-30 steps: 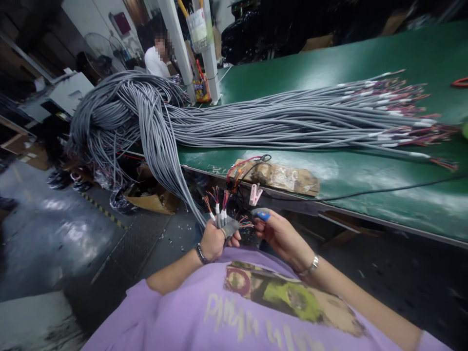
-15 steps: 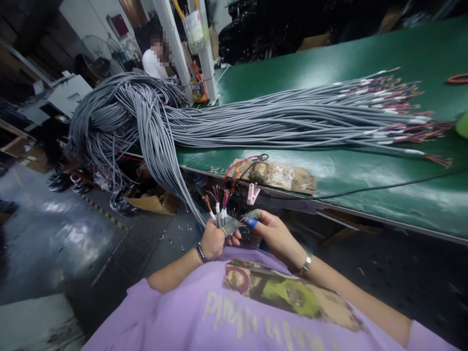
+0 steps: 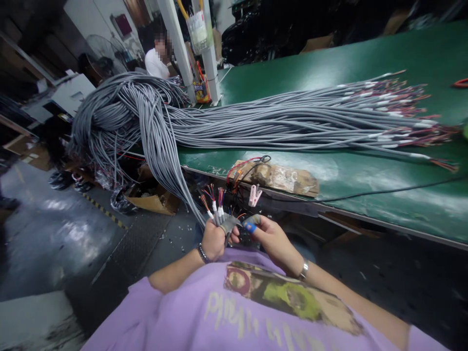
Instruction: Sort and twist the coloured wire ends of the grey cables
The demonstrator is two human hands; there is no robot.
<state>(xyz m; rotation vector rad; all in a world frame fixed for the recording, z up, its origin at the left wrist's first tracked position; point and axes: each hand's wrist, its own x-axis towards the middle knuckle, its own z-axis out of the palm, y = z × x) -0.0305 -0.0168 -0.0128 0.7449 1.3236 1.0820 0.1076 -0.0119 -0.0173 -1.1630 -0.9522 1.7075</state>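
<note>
My left hand (image 3: 213, 240) is closed round the ends of several grey cables (image 3: 215, 210), whose stripped coloured wires stick up above the fist. A grey finger cot covers its thumb. My right hand (image 3: 269, 239) sits just to the right, thumb and forefinger in grey and blue finger cots, pinched at the wire tips beside my left thumb. What it pinches is too small to make out. The held cables run up to a large grey cable bundle (image 3: 256, 119) lying across the green table (image 3: 365, 170) and drooping over its left end.
A taped brown block (image 3: 278, 176) with red and black leads and a pink clip (image 3: 254, 195) sits at the table's near edge. A black cord (image 3: 383, 191) crosses the table. A person in white sits far behind, by white posts (image 3: 210, 53). Cardboard and cable scraps lie on the floor.
My right hand has moved left, from apart to right beside my left thumb at the wire tips. My left hand has stayed shut on the cable ends.
</note>
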